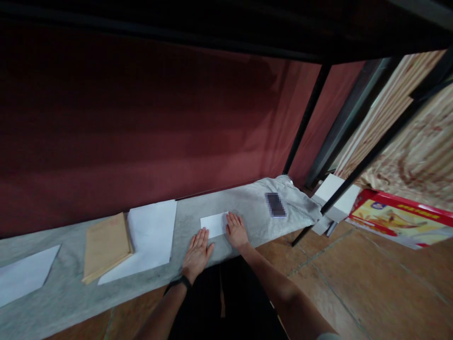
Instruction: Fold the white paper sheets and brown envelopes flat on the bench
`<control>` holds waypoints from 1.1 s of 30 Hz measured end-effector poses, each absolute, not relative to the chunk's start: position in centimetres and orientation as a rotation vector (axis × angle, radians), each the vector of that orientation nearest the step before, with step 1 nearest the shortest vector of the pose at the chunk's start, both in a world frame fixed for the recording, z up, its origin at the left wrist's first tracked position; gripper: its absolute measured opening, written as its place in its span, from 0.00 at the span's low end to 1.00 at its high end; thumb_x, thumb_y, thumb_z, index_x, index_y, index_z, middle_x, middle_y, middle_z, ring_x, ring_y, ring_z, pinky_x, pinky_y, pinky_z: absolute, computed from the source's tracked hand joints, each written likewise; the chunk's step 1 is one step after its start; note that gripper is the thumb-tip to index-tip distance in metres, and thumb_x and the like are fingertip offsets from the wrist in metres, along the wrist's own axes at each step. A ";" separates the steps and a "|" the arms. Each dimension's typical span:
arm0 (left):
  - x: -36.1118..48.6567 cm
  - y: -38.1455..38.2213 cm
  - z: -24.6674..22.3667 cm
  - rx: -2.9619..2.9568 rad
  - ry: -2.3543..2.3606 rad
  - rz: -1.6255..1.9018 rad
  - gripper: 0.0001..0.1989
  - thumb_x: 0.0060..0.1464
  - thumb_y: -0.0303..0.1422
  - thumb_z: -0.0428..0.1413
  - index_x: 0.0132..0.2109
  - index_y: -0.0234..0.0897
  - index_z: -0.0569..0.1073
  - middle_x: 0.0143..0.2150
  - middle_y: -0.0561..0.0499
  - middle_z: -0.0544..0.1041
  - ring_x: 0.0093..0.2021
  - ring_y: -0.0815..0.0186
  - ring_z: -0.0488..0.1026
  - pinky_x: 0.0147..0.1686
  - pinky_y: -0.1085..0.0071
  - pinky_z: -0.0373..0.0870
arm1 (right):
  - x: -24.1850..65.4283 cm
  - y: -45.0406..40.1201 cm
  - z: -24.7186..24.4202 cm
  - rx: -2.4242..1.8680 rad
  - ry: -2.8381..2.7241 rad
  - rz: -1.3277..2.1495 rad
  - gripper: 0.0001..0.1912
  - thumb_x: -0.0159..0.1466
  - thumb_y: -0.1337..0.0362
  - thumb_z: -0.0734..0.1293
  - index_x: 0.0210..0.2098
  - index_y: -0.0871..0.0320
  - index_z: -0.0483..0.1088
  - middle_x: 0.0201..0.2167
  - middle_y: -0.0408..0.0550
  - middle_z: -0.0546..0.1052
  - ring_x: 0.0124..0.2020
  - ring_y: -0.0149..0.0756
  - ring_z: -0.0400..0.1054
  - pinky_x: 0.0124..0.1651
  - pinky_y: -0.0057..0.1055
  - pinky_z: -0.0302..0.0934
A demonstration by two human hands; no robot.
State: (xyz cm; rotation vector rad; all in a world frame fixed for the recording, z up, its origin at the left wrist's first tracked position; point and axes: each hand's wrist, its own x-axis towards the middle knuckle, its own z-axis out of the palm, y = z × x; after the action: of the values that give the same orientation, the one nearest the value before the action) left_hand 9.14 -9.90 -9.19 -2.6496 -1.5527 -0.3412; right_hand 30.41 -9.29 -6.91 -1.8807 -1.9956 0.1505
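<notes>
A small white piece of paper, perhaps folded, lies on the grey cloth covering a long narrow shelf. My left hand rests flat at the paper's left edge, fingers stretched out and a dark band on the wrist. On the paper's right end lies my right hand, palm down with its fingers extended. Neither hand grips anything. To the left, a stack of brown envelopes overlaps large white sheets.
More white paper lies at the far left. A pixelated phone-like object sits to the right. Black metal posts frame the shelf before a dark red wall. A white box and a red-yellow carton stand at right.
</notes>
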 end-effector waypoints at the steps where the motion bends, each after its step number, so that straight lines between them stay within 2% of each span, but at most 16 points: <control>1: 9.1 -9.9 -9.1 -2.652 -1.545 -0.345 0.32 0.68 0.46 0.41 0.71 0.32 0.58 0.72 0.39 0.59 0.73 0.56 0.55 0.70 0.54 0.54 | 30.2 -9.8 -7.1 -1.822 -2.047 0.151 0.27 0.75 0.60 0.51 0.71 0.60 0.54 0.71 0.53 0.58 0.72 0.40 0.52 0.73 0.44 0.41; 5: 9.1 -10.0 -8.8 -2.696 -1.504 -0.348 0.29 0.67 0.48 0.44 0.70 0.46 0.61 0.73 0.47 0.59 0.73 0.56 0.55 0.69 0.52 0.54 | 29.0 -12.0 -8.2 -1.704 -2.198 0.148 0.28 0.76 0.52 0.52 0.70 0.57 0.57 0.71 0.51 0.58 0.72 0.43 0.52 0.73 0.47 0.42; 7: 9.2 -10.0 -8.5 -2.714 -1.497 -0.343 0.28 0.67 0.49 0.44 0.70 0.48 0.62 0.73 0.48 0.60 0.73 0.56 0.55 0.69 0.51 0.54 | 28.5 -12.8 -8.5 -1.753 -2.182 0.124 0.29 0.76 0.51 0.53 0.70 0.58 0.56 0.71 0.52 0.58 0.71 0.44 0.53 0.72 0.48 0.43; 15: 9.3 -10.6 -8.5 -2.697 -1.558 -0.344 0.30 0.68 0.48 0.41 0.71 0.42 0.60 0.73 0.44 0.58 0.73 0.57 0.55 0.69 0.52 0.53 | 28.1 -12.9 -9.7 -1.743 -2.133 -0.021 0.28 0.75 0.52 0.54 0.70 0.57 0.58 0.70 0.54 0.59 0.71 0.46 0.55 0.71 0.49 0.46; 20: 12.1 -10.4 -9.2 -2.573 -1.741 -0.442 0.30 0.69 0.42 0.38 0.71 0.32 0.59 0.73 0.38 0.58 0.74 0.54 0.51 0.71 0.49 0.50 | 28.2 -12.8 -10.8 -1.765 -2.139 -0.093 0.29 0.74 0.55 0.57 0.70 0.58 0.57 0.72 0.59 0.54 0.72 0.51 0.52 0.72 0.53 0.42; 23: 15.1 -9.1 -8.9 -2.684 -1.706 -0.422 0.28 0.70 0.38 0.35 0.72 0.34 0.57 0.73 0.41 0.59 0.74 0.56 0.51 0.71 0.49 0.49 | 28.3 -12.8 -11.2 -1.768 -2.182 -0.064 0.28 0.72 0.59 0.58 0.70 0.60 0.58 0.72 0.59 0.54 0.72 0.51 0.50 0.73 0.53 0.39; 27: 16.8 -7.7 -8.5 -2.704 -1.800 -0.400 0.30 0.70 0.40 0.33 0.72 0.31 0.56 0.73 0.39 0.58 0.74 0.57 0.50 0.71 0.52 0.49 | 28.6 -12.8 -12.7 -1.757 -2.166 -0.020 0.29 0.71 0.61 0.57 0.70 0.61 0.58 0.72 0.57 0.55 0.73 0.50 0.49 0.74 0.51 0.39; 30: 15.2 -7.6 -9.1 -2.627 -1.901 -0.404 0.32 0.70 0.43 0.34 0.72 0.30 0.55 0.74 0.39 0.56 0.75 0.57 0.50 0.72 0.55 0.49 | 29.2 -12.6 -14.0 -1.712 -2.110 -0.004 0.29 0.72 0.59 0.54 0.71 0.56 0.57 0.71 0.52 0.56 0.73 0.49 0.49 0.74 0.49 0.41; 33: 12.9 -8.0 -10.1 -2.500 -1.938 -0.452 0.32 0.69 0.43 0.37 0.73 0.31 0.52 0.74 0.39 0.56 0.74 0.56 0.50 0.71 0.51 0.50 | 29.5 -11.3 -14.0 -1.660 -2.071 0.041 0.28 0.73 0.59 0.51 0.71 0.49 0.57 0.68 0.49 0.64 0.71 0.48 0.53 0.73 0.49 0.42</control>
State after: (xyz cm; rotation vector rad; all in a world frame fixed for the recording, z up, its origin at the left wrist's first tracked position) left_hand 12.91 -8.05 -10.05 -2.5002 -1.9377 -0.4523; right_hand 29.45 -11.32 -14.00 -1.6601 -2.0713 0.0410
